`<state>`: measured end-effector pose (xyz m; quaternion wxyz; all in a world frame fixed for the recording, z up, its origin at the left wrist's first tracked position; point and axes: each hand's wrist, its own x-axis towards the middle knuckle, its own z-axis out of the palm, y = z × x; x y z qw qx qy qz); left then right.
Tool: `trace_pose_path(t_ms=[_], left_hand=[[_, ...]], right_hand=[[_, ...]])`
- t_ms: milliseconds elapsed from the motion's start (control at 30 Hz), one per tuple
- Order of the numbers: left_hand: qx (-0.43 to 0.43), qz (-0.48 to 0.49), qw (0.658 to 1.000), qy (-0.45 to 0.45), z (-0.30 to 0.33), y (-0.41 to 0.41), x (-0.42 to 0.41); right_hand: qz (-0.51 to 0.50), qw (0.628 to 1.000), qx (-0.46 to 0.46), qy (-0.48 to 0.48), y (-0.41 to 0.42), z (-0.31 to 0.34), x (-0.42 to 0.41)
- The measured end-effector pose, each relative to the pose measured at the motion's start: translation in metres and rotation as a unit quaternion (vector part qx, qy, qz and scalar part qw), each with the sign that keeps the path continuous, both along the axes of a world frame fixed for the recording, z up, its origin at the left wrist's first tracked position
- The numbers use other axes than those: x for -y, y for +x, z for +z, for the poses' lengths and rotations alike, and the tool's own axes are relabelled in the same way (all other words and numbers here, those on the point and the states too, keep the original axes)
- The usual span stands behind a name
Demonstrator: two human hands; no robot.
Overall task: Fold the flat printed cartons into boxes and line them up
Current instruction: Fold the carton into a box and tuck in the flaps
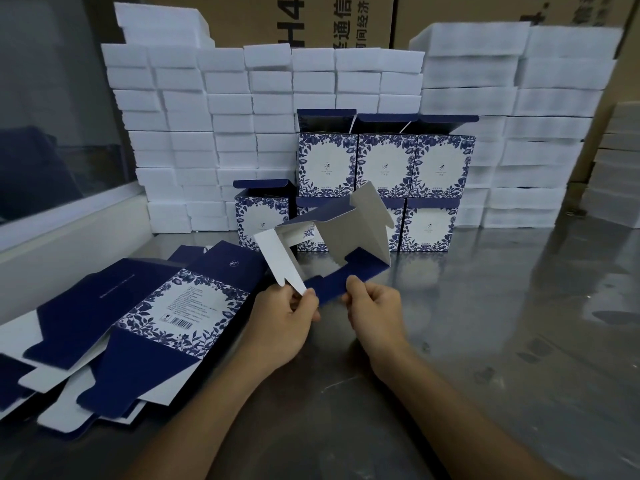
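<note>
I hold a half-opened blue and white carton (341, 237) in the air above the steel table (485, 323). Its bottom flaps point toward me, grey-white inside. My left hand (282, 323) pinches a white flap between thumb and fingers. My right hand (372, 306) grips a dark blue flap beside it. To the left lies a loose pile of flat printed cartons (145, 320), floral panel and barcode up. Behind the held carton stand several folded boxes (384, 164) in two stacked rows, lids raised, with one more box (261, 220) at the left end.
A wall of stacked white foam blocks (214, 133) runs along the back of the table, higher at the right. Brown shipping cartons (311, 19) rise behind it. A glass partition with a white sill (69, 216) borders the left side.
</note>
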<state>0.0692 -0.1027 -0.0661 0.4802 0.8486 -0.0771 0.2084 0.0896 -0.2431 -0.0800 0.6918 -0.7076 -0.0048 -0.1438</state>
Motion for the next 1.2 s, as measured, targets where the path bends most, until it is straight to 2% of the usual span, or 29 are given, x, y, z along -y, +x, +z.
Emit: trace_pose_path(t_ms=[133,267,400,533,733,833,967,1133,1200], left_hand=[[-0.007,0.008,1.0,0.015,0.003,-0.001,-0.004],[-0.008,0.015,1.0,0.023,0.004,-0.001,-0.008],[-0.003,0.011,0.999,0.043,0.002,-0.001,-0.007],[-0.012,0.011,0.999,0.037,0.0,0.001,-0.01],[0.0,0.013,0.998,0.053,-0.002,-0.001,-0.008],[0.013,0.025,0.998,0.056,0.0,0.0,-0.01],[0.032,0.03,0.997,0.06,0.001,-0.004,-0.009],[0.113,0.121,0.986,0.009,0.006,-0.005,-0.011],[0.121,0.131,0.984,-0.027,0.01,-0.004,-0.013]], right_hand=[[-0.034,0.999,0.025,0.014,0.001,0.002,0.0],[-0.068,0.997,0.012,0.027,0.007,0.001,0.015],[-0.067,0.997,0.026,-0.023,0.01,-0.003,0.02],[-0.095,0.988,0.033,-0.114,0.013,-0.002,0.024],[-0.154,0.977,0.025,-0.148,0.009,-0.001,0.026],[-0.159,0.978,0.067,-0.119,0.006,0.001,0.028],[-0.141,0.968,0.168,-0.123,0.003,0.006,0.024],[-0.126,0.948,0.238,-0.169,-0.004,0.011,0.016],[-0.091,0.95,0.247,-0.17,-0.006,0.012,0.012]])
